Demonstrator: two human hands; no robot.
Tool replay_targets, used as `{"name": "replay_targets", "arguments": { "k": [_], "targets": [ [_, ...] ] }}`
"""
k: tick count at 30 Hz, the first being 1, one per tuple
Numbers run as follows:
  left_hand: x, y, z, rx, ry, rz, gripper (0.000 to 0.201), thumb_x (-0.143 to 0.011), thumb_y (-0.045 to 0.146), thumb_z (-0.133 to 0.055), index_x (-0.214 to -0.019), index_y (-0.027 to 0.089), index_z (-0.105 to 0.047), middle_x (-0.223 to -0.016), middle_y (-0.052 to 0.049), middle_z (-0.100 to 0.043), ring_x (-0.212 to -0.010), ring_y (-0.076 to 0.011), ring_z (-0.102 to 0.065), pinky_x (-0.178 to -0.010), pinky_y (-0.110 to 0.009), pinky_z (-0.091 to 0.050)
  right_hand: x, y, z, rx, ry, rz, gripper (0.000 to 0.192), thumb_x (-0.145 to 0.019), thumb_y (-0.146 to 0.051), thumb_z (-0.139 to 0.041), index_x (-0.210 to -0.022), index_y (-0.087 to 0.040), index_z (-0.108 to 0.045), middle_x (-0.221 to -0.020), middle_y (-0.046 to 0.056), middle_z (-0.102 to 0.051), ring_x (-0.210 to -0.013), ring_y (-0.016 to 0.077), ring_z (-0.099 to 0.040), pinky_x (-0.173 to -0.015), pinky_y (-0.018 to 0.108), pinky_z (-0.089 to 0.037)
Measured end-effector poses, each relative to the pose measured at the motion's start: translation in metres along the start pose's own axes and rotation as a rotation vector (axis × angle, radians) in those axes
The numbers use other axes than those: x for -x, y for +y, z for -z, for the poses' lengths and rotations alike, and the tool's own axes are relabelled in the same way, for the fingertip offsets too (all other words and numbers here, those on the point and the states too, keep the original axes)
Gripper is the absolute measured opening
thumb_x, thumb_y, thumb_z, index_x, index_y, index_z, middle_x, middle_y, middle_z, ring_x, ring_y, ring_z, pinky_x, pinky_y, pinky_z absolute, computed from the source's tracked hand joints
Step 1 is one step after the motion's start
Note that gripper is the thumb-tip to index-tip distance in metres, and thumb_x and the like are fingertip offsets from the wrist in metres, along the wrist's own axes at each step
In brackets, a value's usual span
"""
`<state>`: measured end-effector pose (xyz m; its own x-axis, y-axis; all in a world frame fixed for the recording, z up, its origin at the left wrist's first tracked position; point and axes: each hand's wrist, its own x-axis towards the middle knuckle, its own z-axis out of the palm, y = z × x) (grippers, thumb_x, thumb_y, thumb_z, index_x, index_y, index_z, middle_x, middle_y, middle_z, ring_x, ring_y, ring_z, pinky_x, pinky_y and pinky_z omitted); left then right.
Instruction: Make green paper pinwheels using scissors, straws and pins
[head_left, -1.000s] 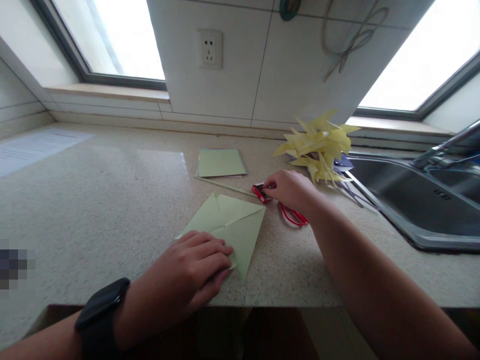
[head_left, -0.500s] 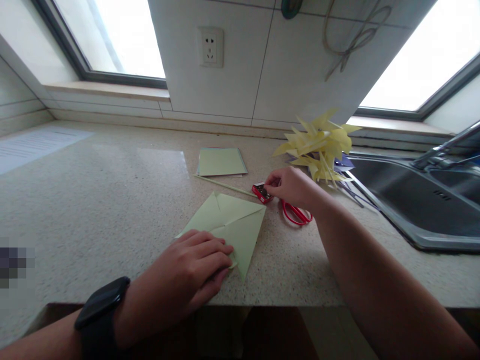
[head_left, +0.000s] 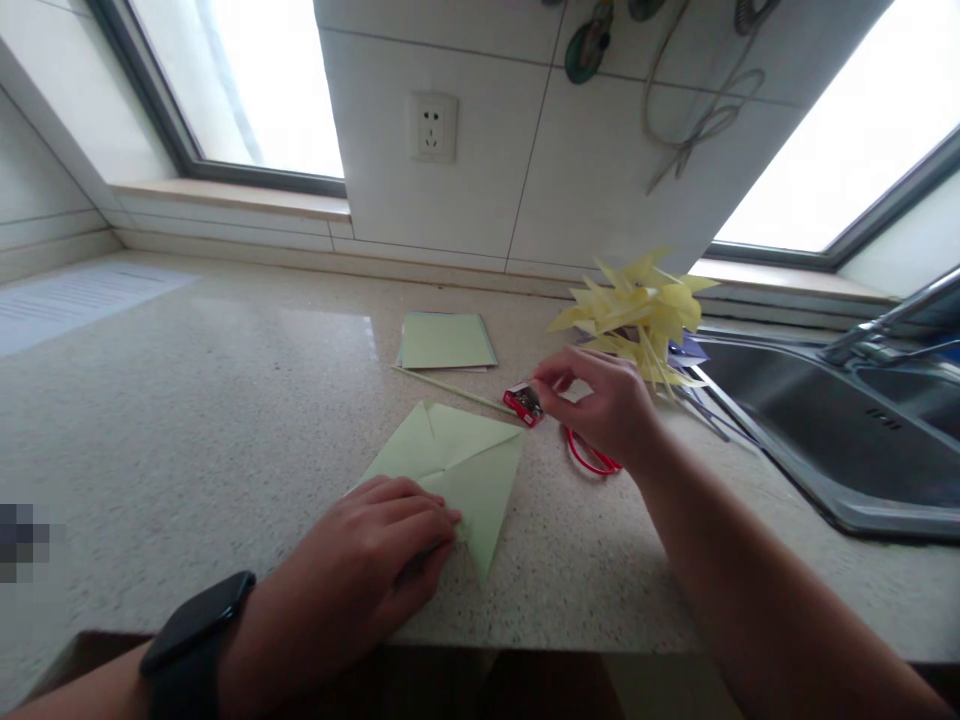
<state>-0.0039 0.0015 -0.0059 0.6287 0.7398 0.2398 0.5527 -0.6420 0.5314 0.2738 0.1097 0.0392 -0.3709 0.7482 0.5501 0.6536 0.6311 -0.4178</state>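
Speckled beige stone desk [head_left: 187, 420] fills your head view, backed by a white tiled wall with a socket [head_left: 433, 127] between two bright windows.

Your left hand [head_left: 367, 565], black watch [head_left: 191, 630] on the wrist, lies flat with its fingers [head_left: 420, 520] spread and pressed on the near corner of the pale green folded paper square [head_left: 461, 465]. The hand is open and grips nothing. That sheet sits diamond-wise: one corner points at you, just short of the desk's front edge, the opposite corner points away toward the wall, and its long diagonal runs from near-left to far-right.

Your right hand [head_left: 607, 405] hovers just past the sheet's far right corner, thumb and forefinger pinched together beside the small red box [head_left: 525, 403]; whether they hold anything is too small to tell. The box lies tilted, its long side running far-left to near-right. A thin pale stick [head_left: 450, 385] reaches it from the left. Red-handled scissors [head_left: 589, 455] lie under your wrist.

Beyond, a stack of green paper sheets [head_left: 446, 340] lies flat, and a heap of yellow paper pinwheels [head_left: 637, 305] stands next to the steel sink [head_left: 825, 420]. Open desk stretches wide to your left; the right is hemmed in by the sink rim.
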Motion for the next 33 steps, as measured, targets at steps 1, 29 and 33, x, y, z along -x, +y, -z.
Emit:
{"name": "replay_targets", "arguments": {
  "k": [1,29,33],
  "targets": [
    [0.000,0.000,-0.001,0.004,0.009,0.013,0.019,-0.099,0.021,-0.054,-0.111,0.025,-0.068,-0.108,-0.004,-0.074,-0.100,-0.0237,-0.065,-0.090,-0.042,-0.053,0.002,-0.003,0.000,0.021,0.031,0.052,0.005,-0.087,-0.025,-0.065,-0.085,-0.022,-0.067,-0.081,0.000,-0.072,-0.073,0.0139,-0.065,-0.073,0.029,-0.050],
    [-0.022,-0.014,0.000,0.454,0.373,0.307,0.011,-0.091,0.023,-0.064,-0.098,0.023,-0.073,-0.088,0.001,-0.078,-0.078,-0.0152,-0.072,-0.069,-0.026,-0.059,0.025,-0.047,-0.048,-0.521,-0.232,0.270,0.010,-0.087,-0.011,-0.067,-0.092,-0.020,-0.067,-0.086,0.003,-0.068,-0.073,0.0121,-0.065,-0.065,0.024,-0.055],
    [-0.021,-0.012,-0.001,0.457,0.379,0.287,0.010,-0.092,0.023,-0.065,-0.098,0.025,-0.073,-0.086,0.003,-0.076,-0.075,-0.0129,-0.070,-0.066,-0.022,-0.058,0.025,-0.047,-0.050,-0.520,-0.188,0.230,0.011,-0.086,-0.010,-0.068,-0.091,-0.020,-0.068,-0.085,0.002,-0.066,-0.072,0.0115,-0.064,-0.061,0.022,-0.055]
  ]
}}
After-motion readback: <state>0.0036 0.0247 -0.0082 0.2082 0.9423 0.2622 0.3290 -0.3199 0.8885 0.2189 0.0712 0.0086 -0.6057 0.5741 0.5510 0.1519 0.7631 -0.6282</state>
